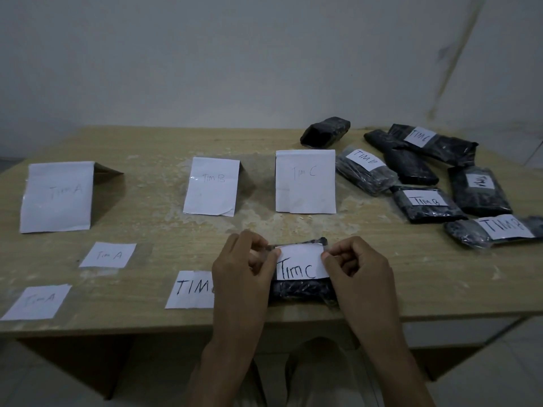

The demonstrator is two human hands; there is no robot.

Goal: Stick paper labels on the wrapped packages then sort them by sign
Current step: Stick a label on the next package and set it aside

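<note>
Your left hand (pixel 244 268) and right hand (pixel 358 268) pinch the ends of the flimsy label (pixel 299 264) atop the likely soft, slick package (pixel 299 290).

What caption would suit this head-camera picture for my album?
Labelling: left hand and right hand pinch a Tim C label onto a package, facing three signs.

Light wood table (pixel 164 230), top scuffed mid-surface; pale wall (pixel 205 54) behind; tiled floor (pixel 499 377) below.
</note>
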